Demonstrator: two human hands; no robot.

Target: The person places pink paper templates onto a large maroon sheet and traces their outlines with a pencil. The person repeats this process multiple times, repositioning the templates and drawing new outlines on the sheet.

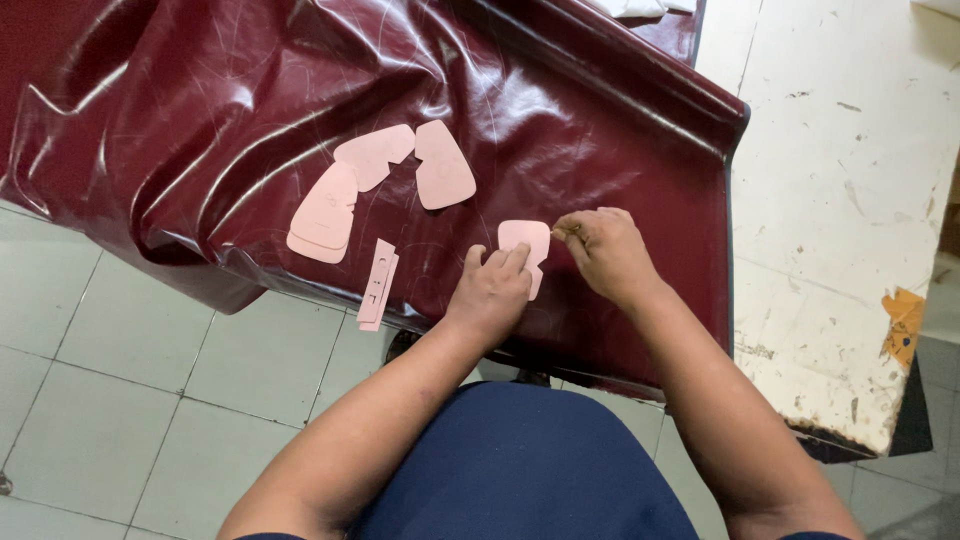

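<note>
Now the left hand presses flat on a pink pattern piece lying on the maroon leather sheet, its long axis running toward the person; the right hand, just right of it, pinches a thin tool, barely visible, at its upper right edge

White worn table bears glossy maroon sheet

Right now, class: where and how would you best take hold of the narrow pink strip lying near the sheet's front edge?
Probably pinch the strip at its near end, coming from the front: that end overhangs the maroon sheet edge, so fingers can get under it. The left hand is nearest.
</note>
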